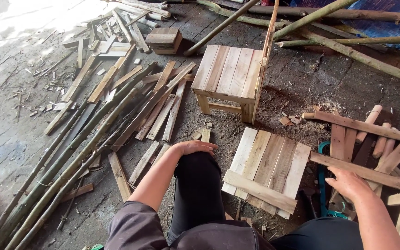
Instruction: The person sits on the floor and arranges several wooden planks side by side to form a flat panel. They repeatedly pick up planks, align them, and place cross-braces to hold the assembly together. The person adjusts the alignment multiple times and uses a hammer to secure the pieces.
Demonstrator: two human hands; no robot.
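1. Resting on the person's own knee, the left hand (pixel 194 147) lies flat with the fingers loose. It holds nothing.
2. The right hand (pixel 349 184) is spread open over a long wood strip (pixel 362 170) in the pile of slats (pixel 396 153) at the right side of the floor (pixel 311 78). It touches the strip but has not closed on it.
3. Right in front of the knees lies a flat slat panel (pixel 267 169) with a loose cross strip (pixel 259 191) across its near edge.
4. The wood looks rough, so I think a splinter could go into the bare palm if it slides.
5. A saw (pixel 322 185) with a teal handle lies just beside the right hand. Grabbing without looking could bring a cut.
6. Pulling one strip could make the pile slip.
7. A small stool (pixel 230 74) stands farther off.
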